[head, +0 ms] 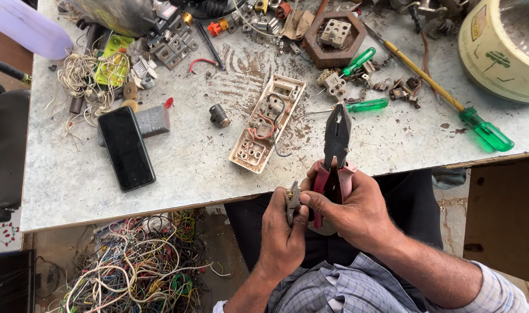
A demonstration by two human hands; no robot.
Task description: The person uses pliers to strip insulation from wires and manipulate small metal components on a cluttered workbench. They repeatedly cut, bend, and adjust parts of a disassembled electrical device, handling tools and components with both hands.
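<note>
My right hand [352,204] grips a pair of pliers [336,137] by their red handles, with the dark jaws pointing up over the table edge. Close beside it, my left hand [281,232] pinches a small grey and brass electrical part [292,200] between thumb and fingers. The right thumb touches that part. On the grey table [206,168] just above lies an open beige switch board [268,123] with red and black wires showing inside.
A black phone [126,147] lies at the left, a small black socket [219,115] near it. Green-handled screwdrivers [366,105] [485,130] lie at the right, a large cream pot [501,49] at top right. Loose parts crowd the far edge. Tangled wires [138,264] pile on the floor.
</note>
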